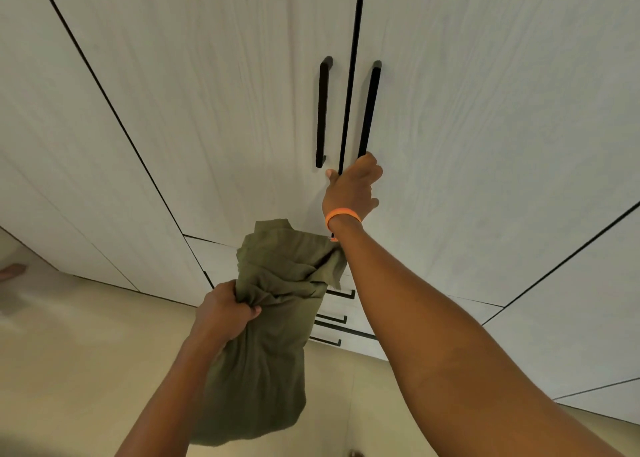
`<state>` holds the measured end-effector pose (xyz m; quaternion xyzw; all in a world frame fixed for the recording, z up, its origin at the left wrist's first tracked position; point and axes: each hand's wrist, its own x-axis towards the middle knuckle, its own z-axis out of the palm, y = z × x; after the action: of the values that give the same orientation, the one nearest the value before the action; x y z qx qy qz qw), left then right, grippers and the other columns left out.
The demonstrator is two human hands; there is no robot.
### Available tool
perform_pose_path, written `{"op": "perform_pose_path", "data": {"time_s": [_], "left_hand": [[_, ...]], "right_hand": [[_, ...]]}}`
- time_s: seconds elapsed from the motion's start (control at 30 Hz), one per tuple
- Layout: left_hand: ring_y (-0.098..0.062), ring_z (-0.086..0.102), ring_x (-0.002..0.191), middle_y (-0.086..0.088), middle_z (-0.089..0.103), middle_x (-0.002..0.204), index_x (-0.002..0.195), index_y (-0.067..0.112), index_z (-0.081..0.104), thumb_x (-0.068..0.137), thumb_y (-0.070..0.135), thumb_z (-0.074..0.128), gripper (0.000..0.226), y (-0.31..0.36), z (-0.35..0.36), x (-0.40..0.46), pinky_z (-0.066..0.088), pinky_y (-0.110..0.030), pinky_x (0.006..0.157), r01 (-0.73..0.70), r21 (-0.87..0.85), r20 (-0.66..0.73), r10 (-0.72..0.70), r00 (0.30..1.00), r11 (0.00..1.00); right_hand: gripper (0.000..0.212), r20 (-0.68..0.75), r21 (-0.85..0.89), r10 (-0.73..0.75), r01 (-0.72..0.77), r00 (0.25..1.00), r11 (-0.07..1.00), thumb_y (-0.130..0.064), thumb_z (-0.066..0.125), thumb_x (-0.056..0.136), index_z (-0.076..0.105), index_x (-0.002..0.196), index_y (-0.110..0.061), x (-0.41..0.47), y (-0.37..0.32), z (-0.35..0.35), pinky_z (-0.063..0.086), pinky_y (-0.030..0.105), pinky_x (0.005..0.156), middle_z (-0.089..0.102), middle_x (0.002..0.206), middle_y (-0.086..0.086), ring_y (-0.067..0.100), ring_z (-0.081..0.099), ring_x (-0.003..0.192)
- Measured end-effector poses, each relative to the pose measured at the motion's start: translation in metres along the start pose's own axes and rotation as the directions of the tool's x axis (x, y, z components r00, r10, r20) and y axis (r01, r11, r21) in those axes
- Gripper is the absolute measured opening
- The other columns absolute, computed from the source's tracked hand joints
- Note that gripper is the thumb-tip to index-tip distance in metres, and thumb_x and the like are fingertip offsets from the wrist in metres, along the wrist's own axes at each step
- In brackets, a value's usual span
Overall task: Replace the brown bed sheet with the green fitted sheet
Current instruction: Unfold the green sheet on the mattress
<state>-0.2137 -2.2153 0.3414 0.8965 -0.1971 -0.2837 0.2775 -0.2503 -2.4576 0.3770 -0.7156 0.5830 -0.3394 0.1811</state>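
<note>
The task looks barely begun: the left hand [227, 309] clenches the bunched green fitted sheet [266, 321] low before the wardrobe [207, 92], and no bed or brown sheet is in view. To the right, the right hand [353, 188] rests at the foot of the right door handle [370, 110], fingers apparently curled round it, though partly hidden. Both doors are closed, so their contents cannot be told.

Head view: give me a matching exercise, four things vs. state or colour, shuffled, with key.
Things:
1. left hand
2. right hand
3. wristband
4. wardrobe doors

States:
A. orange
B. closed, pale wood grain
C. grips the bunched green sheet
D. at the lower end of the right black handle

Pairs: 1-C, 2-D, 3-A, 4-B
</note>
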Motion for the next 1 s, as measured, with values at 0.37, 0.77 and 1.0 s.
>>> {"op": "perform_pose_path", "data": {"time_s": [0.37, 0.77, 1.0], "left_hand": [[-0.031, 0.062, 0.108, -0.01, 0.068, 0.116, 0.127, 0.012, 0.061, 0.083, 0.02, 0.075, 0.047, 0.042, 0.035, -0.003, 0.05, -0.047, 0.098, -0.013, 0.018, 0.054, 0.012, 0.998, 1.0], [-0.03, 0.062, 0.11, -0.007, 0.067, 0.12, 0.124, 0.017, 0.062, 0.083, 0.026, 0.073, 0.043, 0.123, 0.138, -0.03, 0.048, -0.036, 0.092, -0.333, 0.184, 0.373, 0.248, 0.894, 0.925], [-0.024, 0.064, 0.1, -0.001, 0.069, 0.112, 0.119, 0.021, 0.064, 0.084, 0.027, 0.071, 0.036, 0.172, 0.231, -0.095, 0.047, -0.03, 0.082, -0.643, 0.096, 0.66, 0.435, 0.613, 0.759]], "right_hand": [[0.054, 0.121, 0.106, 0.0, -0.013, 0.993, 0.994, -0.025, 0.054, 0.099, 0.024, 0.143, -0.014, 0.015, 0.004, 0.004, 0.048, 0.042, 0.081, 0.031, 0.136, 0.011, 0.028, 0.066, 0.086], [0.077, 0.575, 0.318, 0.02, -0.246, 0.818, 0.916, -0.082, 0.054, 0.074, 0.062, 0.124, -0.024, -0.041, 0.278, -0.102, 0.052, 0.038, 0.096, 0.066, 0.115, -0.005, 0.014, 0.063, 0.107], [0.076, 0.105, 0.388, 0.505, -0.503, 0.856, 0.772, -0.083, 0.04, 0.081, 0.061, 0.122, -0.023, -0.11, 0.381, -0.194, 0.046, 0.041, 0.1, 0.06, 0.124, -0.001, 0.017, 0.055, 0.115]]}}
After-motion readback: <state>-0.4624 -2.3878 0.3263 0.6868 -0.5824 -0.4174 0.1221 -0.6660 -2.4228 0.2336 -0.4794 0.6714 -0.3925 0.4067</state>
